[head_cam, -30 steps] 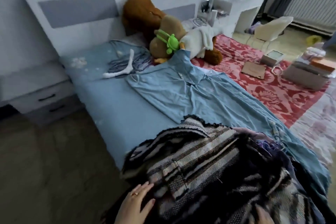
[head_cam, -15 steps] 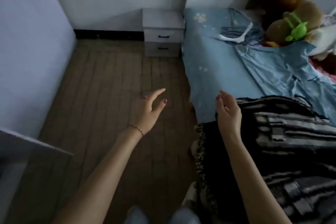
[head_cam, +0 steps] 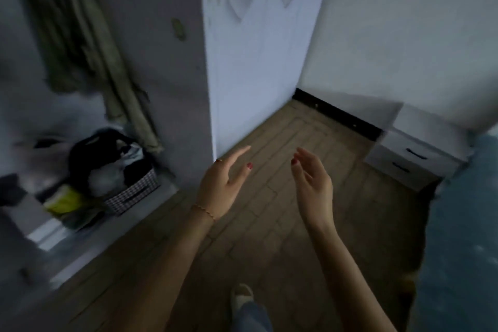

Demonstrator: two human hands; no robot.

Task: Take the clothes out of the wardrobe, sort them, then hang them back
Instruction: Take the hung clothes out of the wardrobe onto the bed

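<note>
Now I see olive clothes (head_cam: 89, 43) hanging lengthwise straight down inside the wardrobe (head_cam: 172, 62) at left, blurred; my left hand (head_cam: 221, 186) and right hand (head_cam: 312, 183) hover empty, grip fingers apart

Home bedroom, open wardrobe (head_cam: 113, 67), nightstand (head_cam: 412, 153), bed (head_cam: 463, 224)

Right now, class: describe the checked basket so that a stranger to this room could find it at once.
Start at the open wardrobe on the left, where olive-green clothes hang. Look down to its floor, beneath those clothes: the checked basket sits at the front edge, stuffed with dark and pale items. Its black-and-white check pattern sets it apart from the yellow-green bundle beside it.
</note>
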